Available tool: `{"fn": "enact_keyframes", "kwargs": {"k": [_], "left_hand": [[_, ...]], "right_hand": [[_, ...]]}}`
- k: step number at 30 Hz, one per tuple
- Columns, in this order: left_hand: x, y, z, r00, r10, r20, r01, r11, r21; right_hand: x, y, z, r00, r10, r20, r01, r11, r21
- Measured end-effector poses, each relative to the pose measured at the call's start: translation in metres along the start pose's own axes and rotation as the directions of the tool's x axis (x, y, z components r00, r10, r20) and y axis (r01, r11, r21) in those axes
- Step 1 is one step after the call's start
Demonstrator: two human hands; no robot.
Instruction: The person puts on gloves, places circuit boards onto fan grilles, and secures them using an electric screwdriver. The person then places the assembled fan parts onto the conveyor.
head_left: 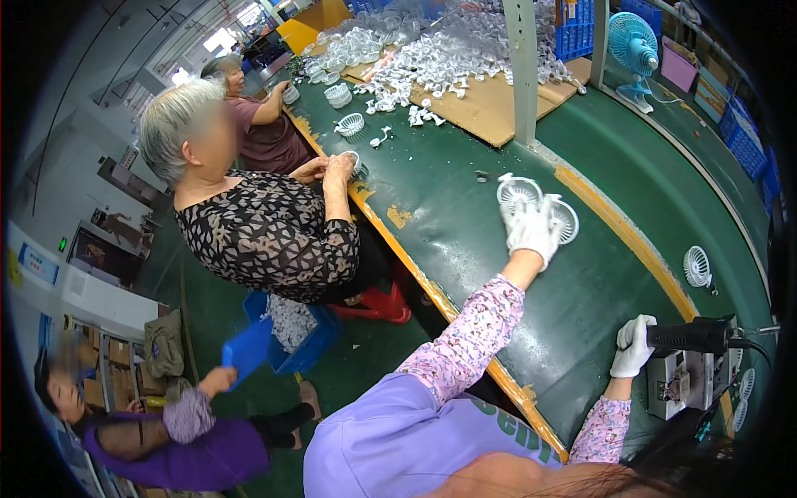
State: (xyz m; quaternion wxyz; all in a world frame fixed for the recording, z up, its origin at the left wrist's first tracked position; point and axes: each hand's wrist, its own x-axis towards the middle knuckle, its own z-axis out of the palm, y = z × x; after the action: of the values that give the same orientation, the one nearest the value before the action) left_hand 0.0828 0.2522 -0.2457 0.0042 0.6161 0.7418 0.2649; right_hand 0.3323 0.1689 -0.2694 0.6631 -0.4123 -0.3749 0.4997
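Grilles [518,192], two round white ones, lie side by side on the green bench [564,332] beneath my gloved left hand [534,228]. I have my palm and fingers laid over where they meet; I cannot tell whether the fingers are closed around them. Nearer my body and to the right, my gloved right hand [633,346] is curled against one end of a black tool [687,335]; whether it grips that end, I cannot tell. A metal block [668,394] stands just beside this hand, and another grille [696,266] lies beyond it. Left of my left hand, a co-worker [266,232] handles a round part [356,163]. Well beyond my left hand, white parts [448,75] are heaped on cardboard [473,109].
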Motion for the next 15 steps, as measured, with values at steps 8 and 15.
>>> {"fn": "enact_keyframes", "kwargs": {"k": [8, 15], "left_hand": [[-0.03, 0.045, 0.008, 0.897, 0.442, 0.005, -0.422, 0.86, -0.288], [-0.034, 0.048, 0.007, 0.693, 0.697, 0.182, -0.574, 0.687, -0.446]], "right_hand": [[0.002, 0.003, -0.004, 1.0, 0.006, 0.007, -0.006, 1.0, 0.021], [0.0, 0.005, -0.002, 0.999, -0.01, -0.034, 0.011, 1.0, 0.018]]}}
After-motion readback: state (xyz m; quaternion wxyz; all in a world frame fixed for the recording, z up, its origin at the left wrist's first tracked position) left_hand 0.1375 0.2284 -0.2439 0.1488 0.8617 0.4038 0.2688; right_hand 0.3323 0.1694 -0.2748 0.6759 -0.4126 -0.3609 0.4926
